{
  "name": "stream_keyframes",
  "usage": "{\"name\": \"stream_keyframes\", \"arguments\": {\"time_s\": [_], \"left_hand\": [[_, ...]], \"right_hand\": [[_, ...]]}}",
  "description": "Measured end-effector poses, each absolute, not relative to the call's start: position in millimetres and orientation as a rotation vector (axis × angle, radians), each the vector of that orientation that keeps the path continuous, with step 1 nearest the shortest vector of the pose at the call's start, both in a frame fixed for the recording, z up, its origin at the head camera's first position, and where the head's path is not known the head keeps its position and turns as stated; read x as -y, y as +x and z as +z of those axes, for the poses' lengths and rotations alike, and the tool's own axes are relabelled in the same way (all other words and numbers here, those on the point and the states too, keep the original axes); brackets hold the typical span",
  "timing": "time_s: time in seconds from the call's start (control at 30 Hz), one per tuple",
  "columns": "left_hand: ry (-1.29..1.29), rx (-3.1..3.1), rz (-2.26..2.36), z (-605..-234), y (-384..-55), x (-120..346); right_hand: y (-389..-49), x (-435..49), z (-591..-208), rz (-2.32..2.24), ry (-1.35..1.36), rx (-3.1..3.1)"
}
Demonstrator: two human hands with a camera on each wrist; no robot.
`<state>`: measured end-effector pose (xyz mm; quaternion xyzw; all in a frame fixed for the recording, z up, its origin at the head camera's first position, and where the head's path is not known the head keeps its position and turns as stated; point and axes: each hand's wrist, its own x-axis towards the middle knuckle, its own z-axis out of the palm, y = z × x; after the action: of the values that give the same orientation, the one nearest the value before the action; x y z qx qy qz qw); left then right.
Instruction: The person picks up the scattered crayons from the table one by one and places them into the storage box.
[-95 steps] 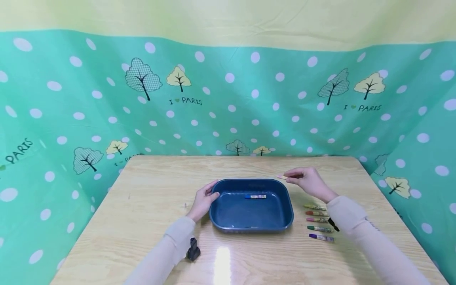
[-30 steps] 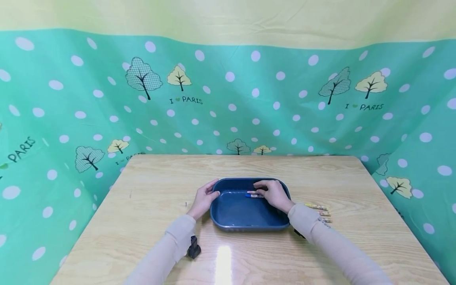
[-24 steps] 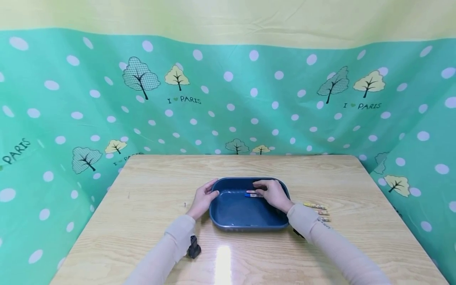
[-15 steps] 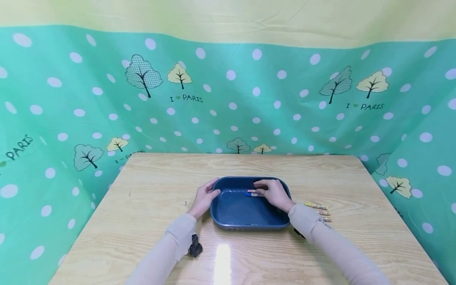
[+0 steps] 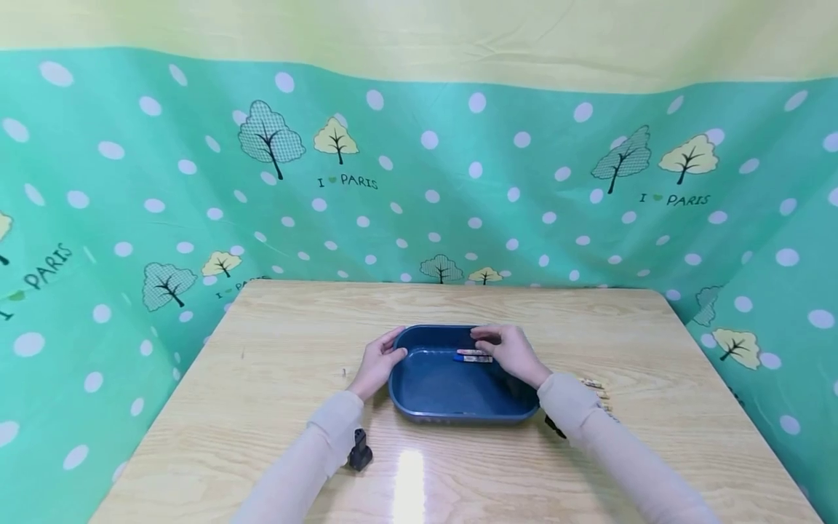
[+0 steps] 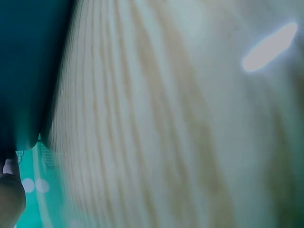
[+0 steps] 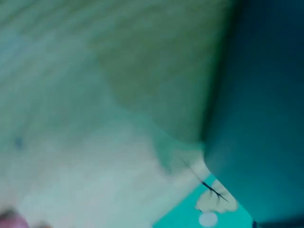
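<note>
In the head view, a dark blue rectangular tray [image 5: 452, 389] stands mid-table. My left hand [image 5: 376, 364] grips its left rim, thumb inside and fingers outside. On the tray floor near the back lie a blue crayon [image 5: 466, 358] and, right behind it, a pink-tipped crayon [image 5: 466, 352], side by side with tips to the left. My right hand [image 5: 517, 356] is over the tray's back right corner, fingertips just above the crayons' right ends, with thumb and fingers apart and nothing between them. Only the tray's outer wall [image 6: 33, 57] and part of my left hand [image 6: 10, 194] show in the left wrist view.
Several more crayons [image 5: 593, 383] lie on the table right of the tray, partly hidden by my right sleeve [image 5: 576, 407]. A tiny pale bit [image 5: 344, 372] is left of the tray. A black wrist camera [image 5: 360, 453] hangs under my left sleeve. A polka-dot curtain [image 5: 393, 218] closes the back.
My right hand has carried the pink-tipped crayon from behind the tray into it, beside the blue one, then let go and drawn slightly up and right. My left hand keeps its grip.
</note>
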<state>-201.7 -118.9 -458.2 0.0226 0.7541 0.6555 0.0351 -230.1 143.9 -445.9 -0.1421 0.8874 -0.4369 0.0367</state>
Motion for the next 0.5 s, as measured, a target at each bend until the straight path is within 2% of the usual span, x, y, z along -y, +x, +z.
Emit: {"name": "stream_keyframes", "arguments": {"time_s": [0.3, 0.5], "left_hand": [[0.072, -2.32, 2.008, -460, -205, 118], [0.067, -2.327, 1.992, -459, -205, 118]], "right_hand": [[-221, -179, -407, -1.363, -0.453, -2.736], [-211, -210, -396, -1.35, -0.433, -2.734]]}}
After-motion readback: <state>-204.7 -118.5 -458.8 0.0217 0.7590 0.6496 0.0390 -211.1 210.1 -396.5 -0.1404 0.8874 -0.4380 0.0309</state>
